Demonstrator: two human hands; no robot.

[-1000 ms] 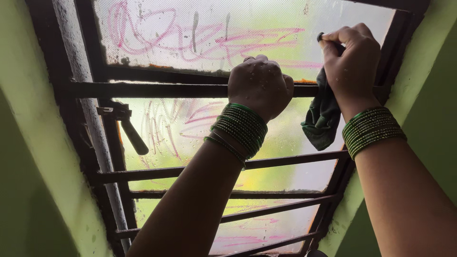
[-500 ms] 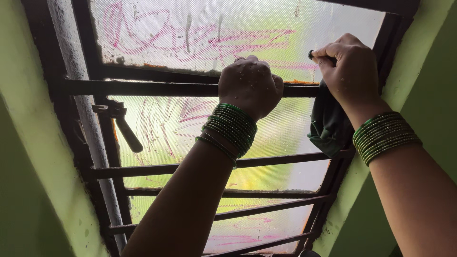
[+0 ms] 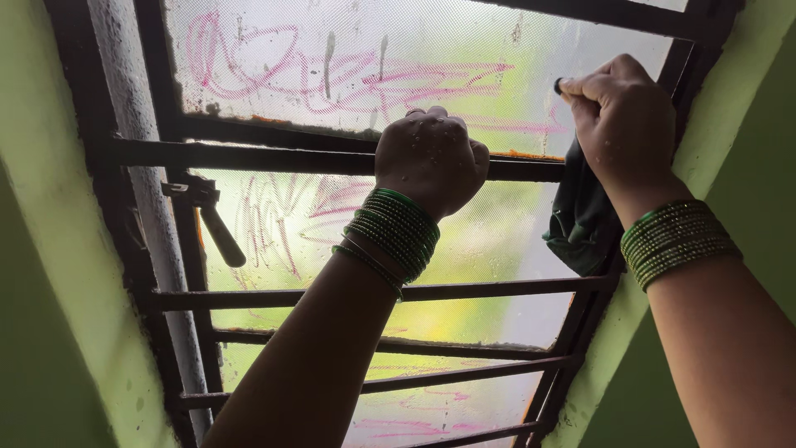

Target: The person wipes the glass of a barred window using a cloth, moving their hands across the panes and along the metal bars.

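My left hand (image 3: 431, 158) is closed around a dark horizontal window bar (image 3: 249, 158), water drops on its back and green bangles on the wrist. My right hand (image 3: 622, 116) is raised at the upper right of the frosted glass pane (image 3: 348, 58) and grips a dark green cloth (image 3: 580, 220), which hangs down below the fist. The glass carries pink scribble marks (image 3: 332, 79) across the upper and lower panes. Green bangles also ring my right wrist.
Several more dark metal bars (image 3: 497, 289) cross the window below. A window latch handle (image 3: 217, 228) hangs at the left by the frame. Green walls (image 3: 50, 249) flank the window on both sides.
My right hand with the cloth has shifted slightly left, then back right and a little up along the upper pane. My left hand has kept its grip on the bar.
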